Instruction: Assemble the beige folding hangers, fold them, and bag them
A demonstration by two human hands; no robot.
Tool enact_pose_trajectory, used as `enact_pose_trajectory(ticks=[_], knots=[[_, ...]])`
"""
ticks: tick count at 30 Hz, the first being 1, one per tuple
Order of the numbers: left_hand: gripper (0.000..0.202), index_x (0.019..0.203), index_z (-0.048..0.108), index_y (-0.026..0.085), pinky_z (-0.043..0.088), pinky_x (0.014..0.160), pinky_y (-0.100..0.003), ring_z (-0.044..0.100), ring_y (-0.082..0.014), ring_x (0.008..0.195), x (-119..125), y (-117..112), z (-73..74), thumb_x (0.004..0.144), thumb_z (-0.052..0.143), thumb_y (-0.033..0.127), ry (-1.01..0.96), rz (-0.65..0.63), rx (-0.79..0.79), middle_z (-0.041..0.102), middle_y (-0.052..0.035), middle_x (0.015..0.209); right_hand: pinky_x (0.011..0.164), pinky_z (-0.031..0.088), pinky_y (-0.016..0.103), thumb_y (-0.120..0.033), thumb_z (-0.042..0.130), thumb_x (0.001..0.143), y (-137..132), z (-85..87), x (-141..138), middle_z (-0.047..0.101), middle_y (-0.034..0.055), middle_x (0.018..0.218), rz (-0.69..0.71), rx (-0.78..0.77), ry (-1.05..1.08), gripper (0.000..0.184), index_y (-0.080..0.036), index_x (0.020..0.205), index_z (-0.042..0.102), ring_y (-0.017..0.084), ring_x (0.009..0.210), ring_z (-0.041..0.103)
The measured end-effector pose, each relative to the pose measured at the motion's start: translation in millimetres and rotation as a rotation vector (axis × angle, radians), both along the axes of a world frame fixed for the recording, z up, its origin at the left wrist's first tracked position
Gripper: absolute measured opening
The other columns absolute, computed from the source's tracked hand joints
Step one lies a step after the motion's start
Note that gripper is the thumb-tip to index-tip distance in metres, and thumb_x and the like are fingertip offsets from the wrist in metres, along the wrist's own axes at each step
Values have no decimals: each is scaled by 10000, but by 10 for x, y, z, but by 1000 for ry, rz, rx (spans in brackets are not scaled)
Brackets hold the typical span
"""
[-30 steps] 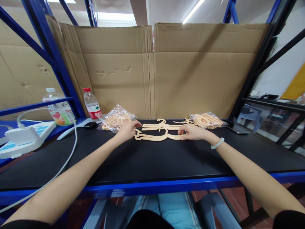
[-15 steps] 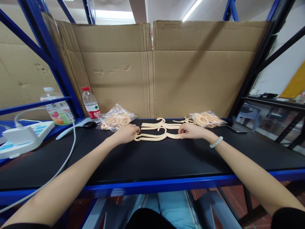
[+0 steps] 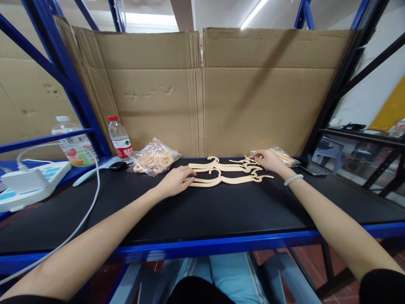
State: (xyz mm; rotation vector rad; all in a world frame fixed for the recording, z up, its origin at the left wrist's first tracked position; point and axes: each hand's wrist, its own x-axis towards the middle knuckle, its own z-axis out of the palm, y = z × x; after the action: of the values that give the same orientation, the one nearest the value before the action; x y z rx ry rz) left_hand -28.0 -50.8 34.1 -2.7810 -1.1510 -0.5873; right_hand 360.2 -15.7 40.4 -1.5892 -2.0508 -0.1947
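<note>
A beige plastic clothes hanger [image 3: 209, 182] lies nearest me on the black tabletop, its hook pointing away. My left hand [image 3: 177, 180] covers its left end, fingers curled around that end. Just behind it are more beige hangers [image 3: 218, 167], lying close together. My right hand [image 3: 269, 161] has moved past their right end to the clear plastic bag [image 3: 286, 157] of beige hanger parts at the back right. Its fingers are bent together at the bag's left edge; what they pinch is hidden. The near hanger's right end shows uncovered, with a thin piece sticking out.
Another clear bag of beige parts [image 3: 155, 158] rests at the back left, by a red-capped water bottle [image 3: 120, 139]. A white power strip [image 3: 47, 181] and cable sit left. A phone-like dark slab [image 3: 313, 166] lies at right. Cardboard [image 3: 152, 101] walls off the back.
My right hand has let go of the near hanger's right end and moved back and right to the bag. My left hand has slid slightly right over the hanger's left end.
</note>
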Motion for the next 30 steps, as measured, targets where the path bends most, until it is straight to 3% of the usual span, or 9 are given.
enact_pose_trajectory(ticks=[5,9,14,19,24,30], knots=[[220,986,608,168,455,827,-345,571,-230,951,-1,1,-21,872,442,255,-15,-3,-2,616,-89,1006,791,430,274,-72,497,753,98,-62,132,716,78,900,-4,-26,-176,284,-141,898,731,207,822,628],[199,969,606,176,450,826,-337,568,-222,940,12,1,-36,872,448,246,-13,-11,-12,616,-80,994,885,390,317,-96,476,809,189,-150,98,701,111,968,-110,-42,-323,306,-147,972,729,236,934,594],[185,946,608,176,449,829,-336,570,-219,927,53,-24,-33,873,453,246,-8,-18,-26,622,-79,970,874,375,360,-133,444,870,295,-225,52,657,156,1066,-133,-64,-396,333,-172,1097,684,279,1014,549],[181,936,615,181,455,832,-328,578,-216,933,61,-30,-63,871,459,246,-21,-24,-27,627,-79,962,841,370,356,-155,422,894,421,-174,53,653,161,1038,-140,-82,-424,348,-193,1151,654,271,982,544],[177,939,617,181,455,835,-327,580,-214,934,57,-28,-80,864,465,233,-37,-30,-25,634,-79,965,852,340,386,-202,483,880,502,-175,25,658,186,952,-156,-96,-460,280,-149,1047,701,289,990,518],[168,935,614,182,455,827,-337,578,-217,922,71,-45,-59,846,474,204,-76,-33,9,635,-80,968,901,290,416,-208,434,899,462,-193,-16,672,175,889,-183,-22,-393,298,-125,924,718,285,984,507]])
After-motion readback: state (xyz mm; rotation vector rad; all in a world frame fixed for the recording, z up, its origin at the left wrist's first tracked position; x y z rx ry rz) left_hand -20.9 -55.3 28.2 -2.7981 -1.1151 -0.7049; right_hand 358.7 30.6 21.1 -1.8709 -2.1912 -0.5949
